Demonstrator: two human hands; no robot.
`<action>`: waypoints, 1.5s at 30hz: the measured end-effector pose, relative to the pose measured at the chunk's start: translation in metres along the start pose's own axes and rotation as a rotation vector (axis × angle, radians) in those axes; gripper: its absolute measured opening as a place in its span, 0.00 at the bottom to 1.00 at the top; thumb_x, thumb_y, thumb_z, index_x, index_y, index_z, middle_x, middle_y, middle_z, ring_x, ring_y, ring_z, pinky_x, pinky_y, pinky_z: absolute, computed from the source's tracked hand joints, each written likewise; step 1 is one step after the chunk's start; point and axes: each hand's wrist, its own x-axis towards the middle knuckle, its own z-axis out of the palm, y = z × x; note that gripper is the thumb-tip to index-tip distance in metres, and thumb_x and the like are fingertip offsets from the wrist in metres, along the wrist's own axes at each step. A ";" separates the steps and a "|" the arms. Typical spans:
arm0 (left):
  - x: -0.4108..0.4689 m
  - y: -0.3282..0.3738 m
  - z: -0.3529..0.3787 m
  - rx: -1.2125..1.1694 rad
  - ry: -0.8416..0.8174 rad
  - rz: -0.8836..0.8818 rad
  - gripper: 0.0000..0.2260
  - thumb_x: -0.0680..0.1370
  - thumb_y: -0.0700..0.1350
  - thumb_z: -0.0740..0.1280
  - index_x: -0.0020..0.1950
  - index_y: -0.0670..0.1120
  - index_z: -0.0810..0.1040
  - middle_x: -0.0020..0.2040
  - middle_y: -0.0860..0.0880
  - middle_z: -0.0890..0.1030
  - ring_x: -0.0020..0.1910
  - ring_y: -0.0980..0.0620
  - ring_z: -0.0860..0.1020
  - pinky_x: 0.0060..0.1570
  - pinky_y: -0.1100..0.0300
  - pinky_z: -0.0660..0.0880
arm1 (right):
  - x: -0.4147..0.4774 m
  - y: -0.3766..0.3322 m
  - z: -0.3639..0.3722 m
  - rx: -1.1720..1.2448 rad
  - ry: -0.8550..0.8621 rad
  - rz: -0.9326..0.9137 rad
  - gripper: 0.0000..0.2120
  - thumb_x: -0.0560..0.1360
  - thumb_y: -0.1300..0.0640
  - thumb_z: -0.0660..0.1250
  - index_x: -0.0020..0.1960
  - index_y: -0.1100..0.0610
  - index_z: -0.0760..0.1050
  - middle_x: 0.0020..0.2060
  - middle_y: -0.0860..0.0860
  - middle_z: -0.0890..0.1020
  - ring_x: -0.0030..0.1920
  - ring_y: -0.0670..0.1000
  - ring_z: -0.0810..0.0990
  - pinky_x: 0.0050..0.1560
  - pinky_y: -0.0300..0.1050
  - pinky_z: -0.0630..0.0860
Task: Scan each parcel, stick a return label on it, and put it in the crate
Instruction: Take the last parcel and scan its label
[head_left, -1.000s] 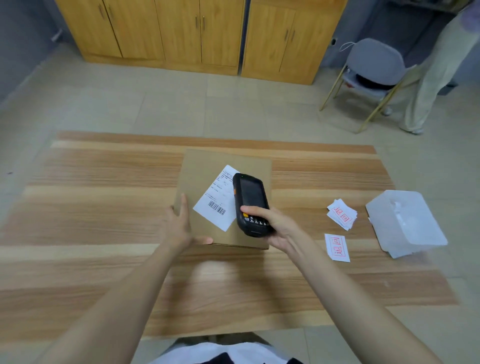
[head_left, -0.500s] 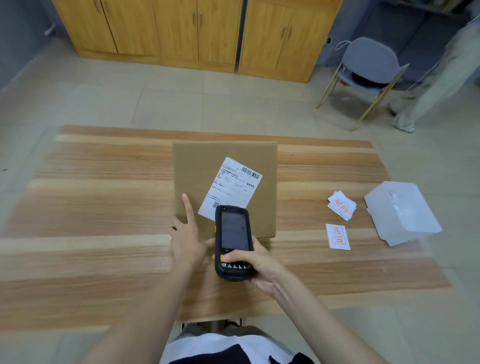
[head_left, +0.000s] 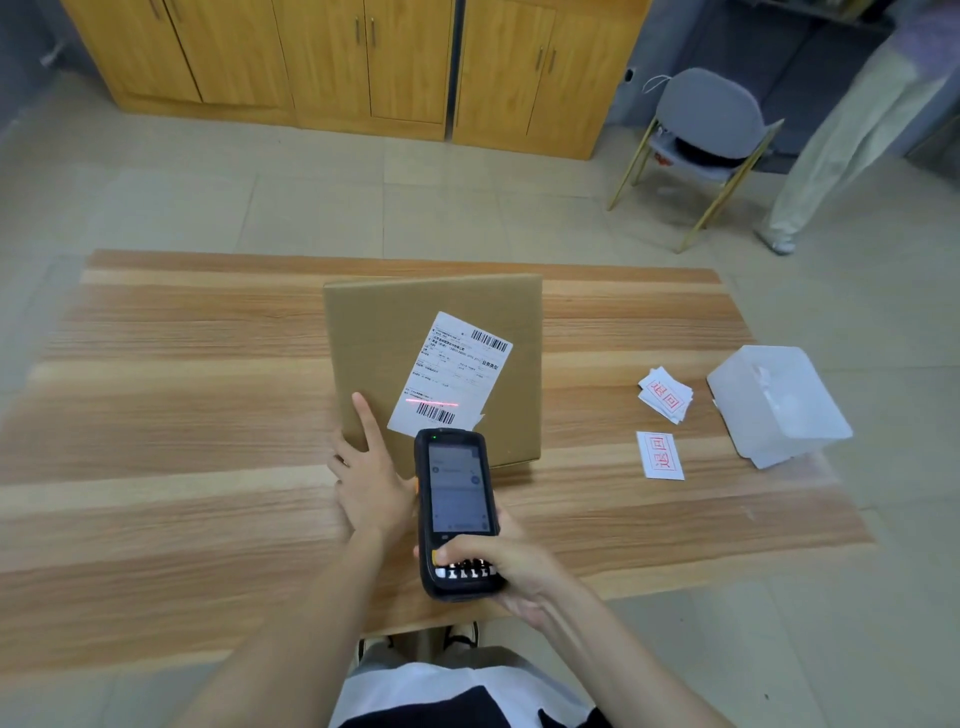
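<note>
A flat brown cardboard parcel (head_left: 400, 332) lies mid-table with a white shipping label (head_left: 451, 375) on top. A red scan line crosses the label just above its lower barcode. My left hand (head_left: 370, 475) rests on the parcel's near left corner, index finger straight along the top. My right hand (head_left: 511, 569) grips a black handheld scanner (head_left: 457, 512) just short of the parcel's near edge, screen lit, thumb on the keypad. One white return label with red print (head_left: 660, 454) lies to the right, with a small stack of them (head_left: 666, 395) behind it.
A translucent plastic crate (head_left: 779, 405) sits at the wooden table's (head_left: 182, 415) right edge. Beyond the table are wooden cabinets (head_left: 363, 62), a grey chair (head_left: 706, 130) and a person's legs (head_left: 852, 135) at the far right.
My right hand has pulled the scanner back toward me, off the parcel's top to its near edge. The whole shipping label shows now, and a red scan line has appeared on it.
</note>
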 end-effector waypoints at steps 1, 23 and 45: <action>0.000 0.000 0.000 0.000 0.005 -0.002 0.48 0.71 0.43 0.66 0.73 0.55 0.29 0.67 0.33 0.60 0.57 0.37 0.65 0.49 0.44 0.71 | 0.000 0.001 0.000 0.000 -0.005 0.004 0.35 0.59 0.75 0.69 0.65 0.59 0.67 0.44 0.58 0.83 0.43 0.59 0.84 0.45 0.49 0.80; 0.017 0.020 -0.018 0.055 -0.111 -0.099 0.65 0.58 0.63 0.78 0.72 0.56 0.27 0.65 0.36 0.63 0.60 0.38 0.67 0.51 0.46 0.73 | 0.030 -0.029 -0.072 -0.008 0.362 -0.107 0.42 0.53 0.73 0.75 0.65 0.59 0.67 0.50 0.56 0.82 0.45 0.53 0.81 0.39 0.44 0.78; 0.094 0.047 -0.039 0.216 -0.486 -0.228 0.65 0.60 0.63 0.76 0.72 0.52 0.25 0.77 0.38 0.48 0.76 0.39 0.50 0.72 0.45 0.57 | 0.074 -0.016 -0.189 -0.369 0.517 0.026 0.41 0.56 0.71 0.77 0.61 0.54 0.60 0.51 0.51 0.76 0.51 0.52 0.77 0.38 0.40 0.73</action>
